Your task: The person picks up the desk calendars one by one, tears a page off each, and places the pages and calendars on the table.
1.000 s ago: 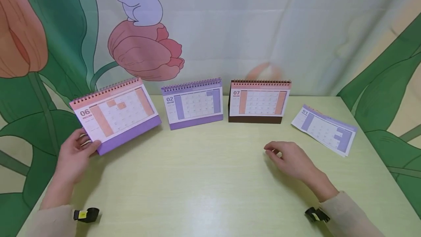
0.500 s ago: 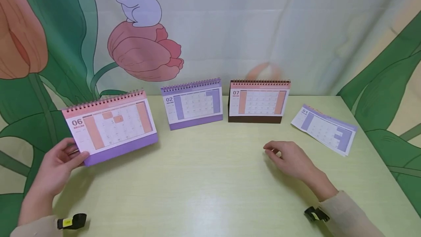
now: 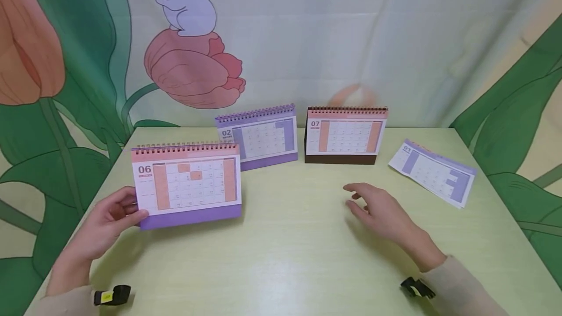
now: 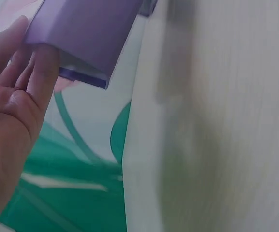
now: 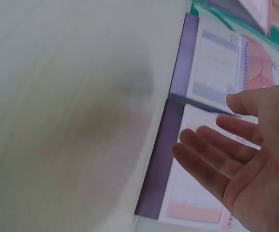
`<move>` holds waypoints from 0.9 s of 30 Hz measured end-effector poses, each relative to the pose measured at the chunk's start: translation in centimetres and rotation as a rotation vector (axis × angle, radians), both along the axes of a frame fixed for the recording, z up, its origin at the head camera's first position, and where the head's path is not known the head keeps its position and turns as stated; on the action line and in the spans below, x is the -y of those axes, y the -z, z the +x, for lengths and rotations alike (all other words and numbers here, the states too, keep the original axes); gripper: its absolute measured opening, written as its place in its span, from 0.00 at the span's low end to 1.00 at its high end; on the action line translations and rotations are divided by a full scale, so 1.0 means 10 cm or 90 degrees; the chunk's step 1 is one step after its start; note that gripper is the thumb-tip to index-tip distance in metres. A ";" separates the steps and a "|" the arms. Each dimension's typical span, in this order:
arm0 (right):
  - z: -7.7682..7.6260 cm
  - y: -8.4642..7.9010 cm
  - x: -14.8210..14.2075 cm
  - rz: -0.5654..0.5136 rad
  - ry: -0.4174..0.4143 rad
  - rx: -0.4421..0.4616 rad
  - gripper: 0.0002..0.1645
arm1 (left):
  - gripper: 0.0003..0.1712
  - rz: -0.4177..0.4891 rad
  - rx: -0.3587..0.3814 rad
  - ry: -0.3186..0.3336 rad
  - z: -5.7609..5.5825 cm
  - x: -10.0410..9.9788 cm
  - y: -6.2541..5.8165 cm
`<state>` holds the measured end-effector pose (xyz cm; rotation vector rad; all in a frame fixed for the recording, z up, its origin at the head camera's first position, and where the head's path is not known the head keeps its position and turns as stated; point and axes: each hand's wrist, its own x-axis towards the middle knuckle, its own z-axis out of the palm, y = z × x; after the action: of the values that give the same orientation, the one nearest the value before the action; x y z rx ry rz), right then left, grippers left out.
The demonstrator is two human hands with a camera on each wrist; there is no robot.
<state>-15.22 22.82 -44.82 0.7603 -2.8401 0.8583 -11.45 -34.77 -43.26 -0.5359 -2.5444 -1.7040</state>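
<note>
My left hand pinches the lower left corner of a purple-based desk calendar showing page 06, thumb in front and fingers behind. In the left wrist view the calendar's purple base tilts over the table, and its shadow lies below. The calendar overlaps the lower left of a second purple desk calendar turned to page 02. My right hand is over the table at the right, holding nothing, with fingers loosely bent. In the right wrist view that hand has its fingers apart in front of the standing calendars.
A dark-brown-based desk calendar on page 07 stands at the back, right of the 02 calendar. Loose calendar sheets marked 01 lie at the right. A printed curtain hangs behind the pale table.
My left hand has brought the 06 calendar first left and nearer, then right, levelling it and turning it to face forward. My right hand has shifted slightly left, its fingers spreading.
</note>
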 end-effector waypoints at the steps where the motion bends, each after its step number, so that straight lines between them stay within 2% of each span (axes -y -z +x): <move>1: 0.01 -0.01 0.03 -0.003 -0.004 -0.010 0.21 | 0.24 0.005 0.003 0.005 -0.01 -0.05 -0.01; 8: 0.10 -0.12 0.25 0.010 -0.028 -0.097 0.33 | 0.22 0.005 0.023 0.022 -0.11 -0.40 -0.04; 14: 0.14 -0.15 0.43 0.020 -0.086 -0.177 0.37 | 0.22 0.028 0.049 0.045 -0.17 -0.68 -0.02; 20: 0.18 -0.15 0.57 0.052 -0.110 -0.209 0.43 | 0.23 0.055 0.072 0.059 -0.20 -0.93 0.05; 27: 0.19 -0.14 0.72 0.078 -0.134 -0.245 0.45 | 0.23 0.087 0.079 0.074 -0.23 -1.18 0.07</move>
<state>-13.34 15.58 -43.39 1.1188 -2.5174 0.4927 -13.73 -22.93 -43.95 -0.5978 -2.4978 -1.9925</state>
